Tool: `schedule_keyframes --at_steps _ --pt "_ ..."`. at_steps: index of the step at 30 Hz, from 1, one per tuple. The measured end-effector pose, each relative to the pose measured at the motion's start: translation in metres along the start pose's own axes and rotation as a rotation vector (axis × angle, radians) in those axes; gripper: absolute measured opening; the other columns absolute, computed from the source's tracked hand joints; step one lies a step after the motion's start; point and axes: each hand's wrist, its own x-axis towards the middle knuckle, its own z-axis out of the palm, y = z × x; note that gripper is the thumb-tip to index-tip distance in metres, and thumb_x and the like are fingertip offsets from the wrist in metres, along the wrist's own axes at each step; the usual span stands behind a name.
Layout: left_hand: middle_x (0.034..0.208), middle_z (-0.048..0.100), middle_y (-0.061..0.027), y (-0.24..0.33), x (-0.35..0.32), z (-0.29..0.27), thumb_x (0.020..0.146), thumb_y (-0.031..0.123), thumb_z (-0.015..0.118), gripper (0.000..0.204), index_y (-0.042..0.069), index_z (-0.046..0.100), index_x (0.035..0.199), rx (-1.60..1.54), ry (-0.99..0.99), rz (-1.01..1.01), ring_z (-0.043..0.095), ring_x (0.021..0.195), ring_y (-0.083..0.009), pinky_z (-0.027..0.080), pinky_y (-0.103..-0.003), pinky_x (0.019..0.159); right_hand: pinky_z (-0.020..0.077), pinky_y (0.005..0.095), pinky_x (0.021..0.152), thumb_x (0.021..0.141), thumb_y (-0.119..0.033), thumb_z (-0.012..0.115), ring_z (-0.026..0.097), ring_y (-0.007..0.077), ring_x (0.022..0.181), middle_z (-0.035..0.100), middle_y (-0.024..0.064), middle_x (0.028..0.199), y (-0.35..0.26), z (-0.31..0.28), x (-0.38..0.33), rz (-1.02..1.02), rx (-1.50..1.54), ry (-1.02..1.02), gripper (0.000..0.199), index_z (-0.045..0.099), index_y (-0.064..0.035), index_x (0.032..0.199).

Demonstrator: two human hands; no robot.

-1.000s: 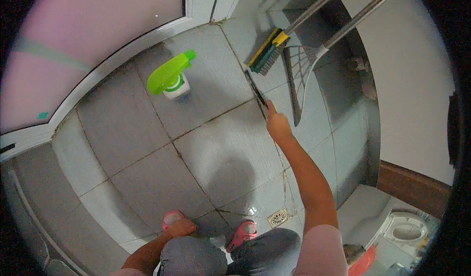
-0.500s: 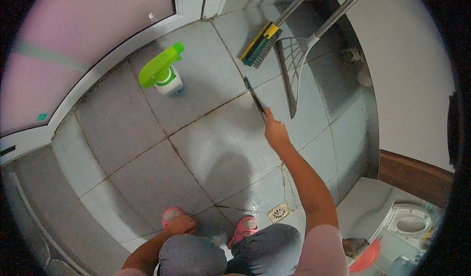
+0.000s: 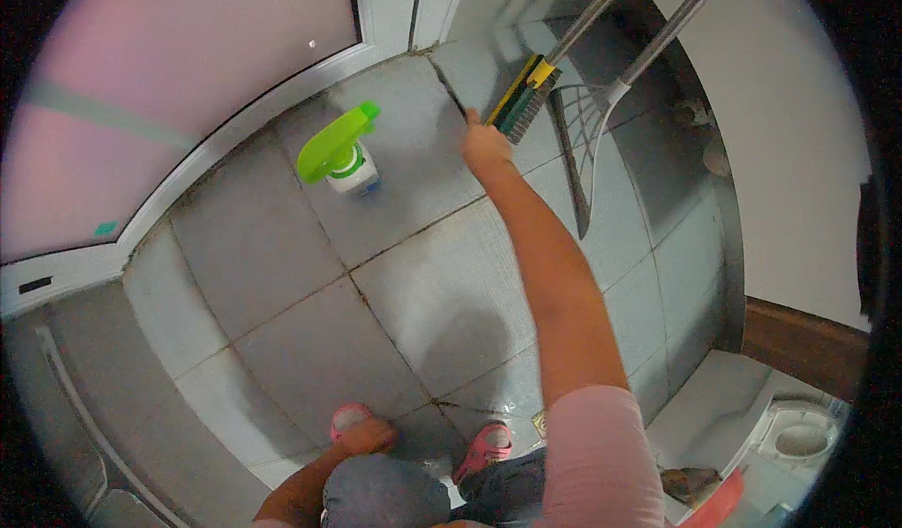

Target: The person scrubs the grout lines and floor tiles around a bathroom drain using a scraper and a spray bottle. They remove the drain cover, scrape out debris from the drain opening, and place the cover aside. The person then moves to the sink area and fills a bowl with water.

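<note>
The right hand (image 3: 486, 149) reaches far forward on an outstretched arm, its fingers wrapped around a slim dark tool (image 3: 454, 94). The tool lies low along a dark grout line between 2 grey floor tiles (image 3: 413, 124), ahead of the fist; it blends with that line, so its exact tip and kind cannot be told.

Just right of this hand sits the head of a floor scrub brush (image 3: 529, 96), yellow and green with stiff bristles, on a metal pole. Beside it stands a squeegee (image 3: 584, 162) with an open white frame and a dark blade, its metal pole slanting up to the right. To the left of the hand, well apart from it, a trigger spray bottle (image 3: 349, 163) with a bright green head and white body is on the floor.

The left hand (image 3: 369, 437) is low, at the person's left knee and close to the left pink sandal (image 3: 350, 417); its fingers look curled, but whether they grasp anything cannot be told. The right pink sandal (image 3: 488, 445) is near a floor drain (image 3: 539, 423), partly hidden by the right arm.
</note>
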Motion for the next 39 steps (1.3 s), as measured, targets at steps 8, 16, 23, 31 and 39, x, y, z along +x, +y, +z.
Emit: schedule_keyframes --at_steps 8,16,23,31,39 --pt "0.069 0.053 -0.0138 0.012 0.007 -0.013 0.073 0.017 0.052 0.013 0.004 0.053 0.077 0.149 -0.018 -0.015 0.054 0.069 -0.0313 0.043 -0.041 0.061 0.0490 0.0449 0.067 0.083 -0.016 0.042 0.060 0.0377 0.076 0.061 0.0227 0.082 0.019 0.015 -0.037 -0.019 -0.045 -0.038 0.034 0.039 -0.0067 0.116" --pt "0.071 0.054 -0.0125 0.025 0.003 -0.026 0.070 0.016 0.053 0.012 0.006 0.054 0.077 0.074 0.009 0.011 0.054 0.071 -0.0303 0.042 -0.041 0.059 0.0487 0.0456 0.063 0.081 -0.010 0.042 0.060 0.0376 0.073 0.060 0.0225 0.079 0.031 0.013 -0.056 -0.013 -0.008 -0.082 0.039 0.035 -0.0094 0.120" --pt "0.079 0.056 -0.0106 -0.004 0.001 -0.004 0.080 0.022 0.046 0.035 0.006 0.045 0.111 0.142 -0.079 -0.010 0.054 0.080 -0.0291 0.042 -0.037 0.068 0.0481 0.0457 0.063 0.079 -0.007 0.045 0.060 0.0377 0.074 0.060 0.0222 0.080 0.006 0.031 -0.027 -0.057 0.042 0.020 0.053 0.028 -0.0097 0.129" --pt "0.070 0.053 -0.0138 0.007 -0.004 -0.009 0.075 0.019 0.050 0.014 0.005 0.053 0.079 0.147 0.161 0.146 0.053 0.070 -0.0321 0.042 -0.042 0.060 0.0465 0.0467 0.063 0.080 -0.013 0.046 0.059 0.0379 0.070 0.059 0.0206 0.071 0.042 0.035 -0.084 0.071 -0.013 -0.079 0.053 0.028 -0.0097 0.130" --pt "0.071 0.053 -0.0153 0.011 0.002 -0.015 0.073 0.020 0.053 0.018 0.004 0.052 0.081 0.173 0.140 0.174 0.054 0.071 -0.0330 0.042 -0.042 0.059 0.0456 0.0487 0.057 0.074 0.000 0.046 0.058 0.0395 0.065 0.058 0.0247 0.070 0.040 0.020 -0.068 -0.002 -0.066 0.027 0.056 0.031 -0.0058 0.128"
